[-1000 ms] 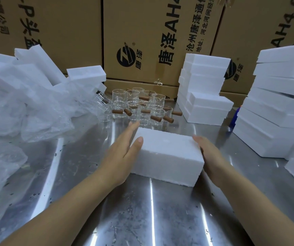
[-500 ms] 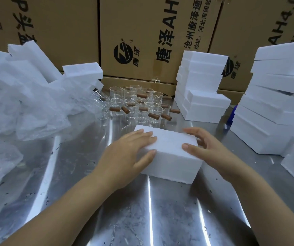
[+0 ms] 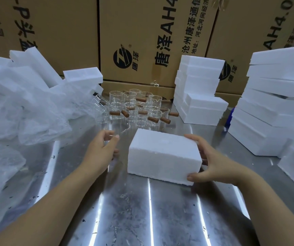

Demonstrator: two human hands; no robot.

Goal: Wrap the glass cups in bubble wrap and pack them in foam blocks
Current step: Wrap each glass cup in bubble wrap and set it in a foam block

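Observation:
A white foam block [image 3: 162, 155] lies on the steel table [image 3: 142, 210] in front of me. My right hand [image 3: 213, 162] grips its right end, fingers over the top far corner and thumb at the near bottom corner. My left hand [image 3: 101, 150] hovers just left of the block, fingers loosely curled, holding nothing and not touching it. Behind the block stands a cluster of clear glass cups [image 3: 135, 107] with brown wooden handles. A heap of bubble wrap [image 3: 18, 110] covers the left side of the table.
Stacks of white foam blocks stand at the back centre [image 3: 199, 91] and along the right [image 3: 275, 103]. More foam pieces [image 3: 82, 77] lean on the wrap heap. Cardboard cartons [image 3: 142, 32] wall off the back. A blue object [image 3: 232, 116] peeks between the stacks.
My left hand has come off the block's top and moved left of it. My right hand has shifted from the top edge to clasp the block's right end.

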